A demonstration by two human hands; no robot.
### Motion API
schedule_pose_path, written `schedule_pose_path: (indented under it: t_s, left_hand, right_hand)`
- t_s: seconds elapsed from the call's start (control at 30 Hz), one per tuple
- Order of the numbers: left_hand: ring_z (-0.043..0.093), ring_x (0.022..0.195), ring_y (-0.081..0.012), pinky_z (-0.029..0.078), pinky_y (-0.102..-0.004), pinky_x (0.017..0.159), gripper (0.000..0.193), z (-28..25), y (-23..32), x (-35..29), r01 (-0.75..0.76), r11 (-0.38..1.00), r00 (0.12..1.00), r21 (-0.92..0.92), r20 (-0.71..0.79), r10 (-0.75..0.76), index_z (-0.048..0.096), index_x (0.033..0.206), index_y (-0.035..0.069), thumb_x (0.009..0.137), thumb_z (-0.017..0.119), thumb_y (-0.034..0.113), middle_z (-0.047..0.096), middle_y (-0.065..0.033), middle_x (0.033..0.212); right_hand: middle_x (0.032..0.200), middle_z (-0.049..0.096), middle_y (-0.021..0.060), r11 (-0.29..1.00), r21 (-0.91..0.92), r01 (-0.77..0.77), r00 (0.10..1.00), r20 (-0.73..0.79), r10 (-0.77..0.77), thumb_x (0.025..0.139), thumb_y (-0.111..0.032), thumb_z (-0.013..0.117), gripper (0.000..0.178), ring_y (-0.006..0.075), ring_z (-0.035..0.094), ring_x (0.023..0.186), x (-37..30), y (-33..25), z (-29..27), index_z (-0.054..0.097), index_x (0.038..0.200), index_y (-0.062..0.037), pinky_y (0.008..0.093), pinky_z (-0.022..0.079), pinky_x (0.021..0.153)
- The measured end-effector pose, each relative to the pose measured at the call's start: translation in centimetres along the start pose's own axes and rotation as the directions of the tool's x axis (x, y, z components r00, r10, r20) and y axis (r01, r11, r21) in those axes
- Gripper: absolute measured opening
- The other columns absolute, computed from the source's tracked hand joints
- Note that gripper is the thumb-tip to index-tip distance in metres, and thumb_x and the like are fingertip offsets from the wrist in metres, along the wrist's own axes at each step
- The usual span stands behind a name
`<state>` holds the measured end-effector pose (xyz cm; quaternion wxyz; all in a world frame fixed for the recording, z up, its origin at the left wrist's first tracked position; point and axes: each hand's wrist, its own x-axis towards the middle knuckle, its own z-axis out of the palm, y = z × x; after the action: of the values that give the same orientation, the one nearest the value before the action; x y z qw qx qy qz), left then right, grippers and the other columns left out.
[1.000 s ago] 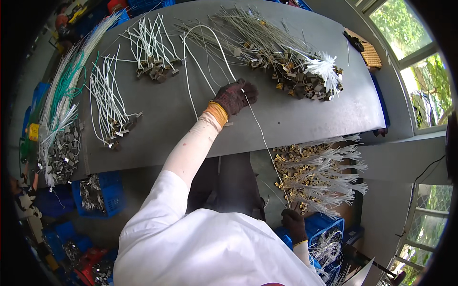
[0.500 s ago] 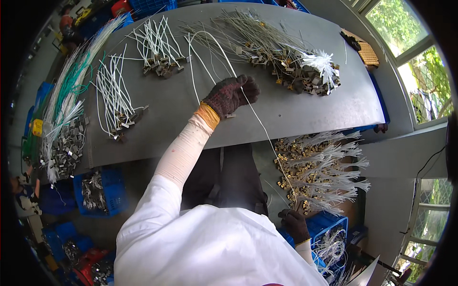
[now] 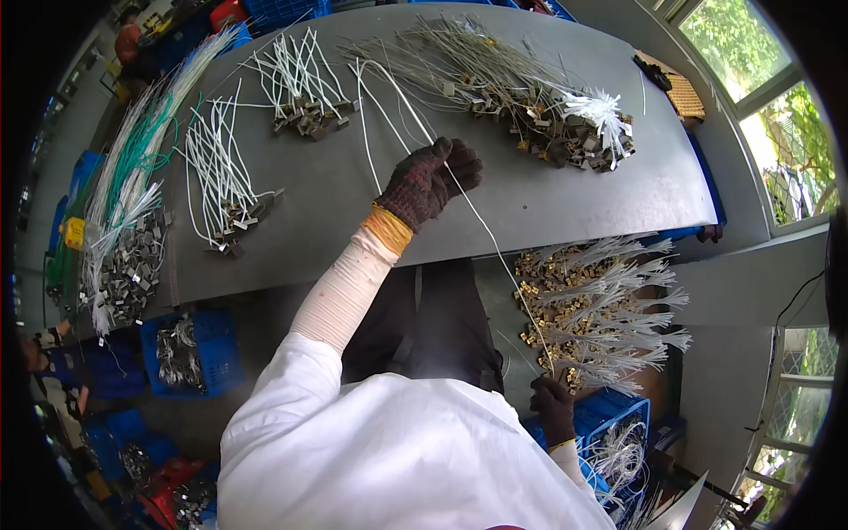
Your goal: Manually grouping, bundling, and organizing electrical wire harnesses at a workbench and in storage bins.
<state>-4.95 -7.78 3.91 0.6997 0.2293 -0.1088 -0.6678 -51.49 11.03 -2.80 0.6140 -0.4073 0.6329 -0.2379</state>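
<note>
My left hand (image 3: 428, 185), in a dark knitted glove, is closed around a white cable (image 3: 408, 99) above the grey table (image 3: 565, 208). The cable bends into a tall narrow loop beyond the hand. Between my hands runs a thin pale wire (image 3: 495, 240), taut and slanting down over the table's front edge. My right hand (image 3: 554, 411), also gloved, grips its lower end down at the right. That hand's fingertips are small and dark, so the exact hold is hard to make out.
Bundles of white cables (image 3: 216, 168) with metal end pieces and a pile of grey wires (image 3: 477, 66) lie on the table. At lower right are brass-ended wire bundles (image 3: 609, 305) and a blue crate (image 3: 636, 411). Another blue crate (image 3: 216, 353) stands at left.
The white cable's loop has narrowed beyond my left hand. My right hand has shifted slightly right, the thin wire still stretched between both hands. The whole view has shifted a little.
</note>
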Motion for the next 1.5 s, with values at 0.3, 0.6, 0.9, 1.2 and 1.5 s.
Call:
schedule_pose_path:
  t_s: [0.3,0.6,0.9,1.2,1.5]
  left_hand:
    - [0.066,0.107,-0.0331,0.052,-0.0523,0.096,0.033,0.4,-2.3,-1.2,0.221,0.965,0.967,0.138,0.096,-0.236,0.064,0.118,0.007,0.095,0.065,0.03,0.069,-0.0122,0.112]
    - [0.064,0.112,-0.0361,0.05,-0.051,0.102,0.038,2.5,-3.1,-7.6,0.313,0.927,0.933,0.206,0.114,-0.341,0.061,0.12,0.0,0.098,0.061,0.03,0.067,-0.0198,0.115]
    - [0.066,0.105,-0.0306,0.051,-0.047,0.098,0.034,2.9,-0.4,-9.5,0.128,0.938,0.988,0.323,-0.121,-0.093,0.061,0.119,0.002,0.099,0.058,0.029,0.067,-0.015,0.114]
    - [0.069,0.092,-0.0284,0.056,-0.0448,0.087,0.033,1.8,1.3,-7.4,0.101,0.838,0.988,0.536,0.044,-0.148,0.061,0.114,-0.001,0.098,0.061,0.028,0.069,-0.0139,0.099]
    - [0.069,0.092,-0.0244,0.055,-0.0357,0.085,0.031,4.9,-2.6,-11.2,-0.068,0.312,0.985,0.948,0.113,-0.129,0.065,0.105,-0.001,0.101,0.057,0.029,0.069,-0.0113,0.1]
  right_hand:
    - [0.083,0.067,0.0036,0.992,-0.076,0.101,0.982,0.166,-0.088,0.092,-0.013,0.064,0.026,0.0083,0.058,0.065,1.3,0.2,1.6,0.068,0.116,-0.002,0.0249,0.048,0.059]
    - [0.109,0.067,0.0153,0.71,-0.034,0.703,0.61,0.541,-0.578,0.091,-0.013,0.061,0.033,0.0244,0.065,0.102,5.8,-11.6,14.1,0.061,0.123,-0.0044,0.036,0.052,0.091]
    - [0.11,0.065,0.0113,0.462,0.211,0.861,0.277,0.568,-0.775,0.085,-0.015,0.067,0.04,0.0261,0.065,0.094,6.0,-16.3,17.4,0.06,0.123,-0.0045,0.0363,0.053,0.081]
    - [0.113,0.068,0.0106,0.998,0.062,0.03,0.476,0.877,-0.069,0.087,-0.027,0.065,0.038,0.0192,0.065,0.093,6.2,-15.2,12.8,0.066,0.116,-0.0022,0.032,0.052,0.082]
    - [0.092,0.07,0.009,0.931,0.339,-0.137,0.535,0.816,-0.218,0.093,-0.042,0.059,0.044,0.01,0.059,0.073,8.8,-15.8,15.4,0.067,0.111,-0.0018,0.0232,0.046,0.064]
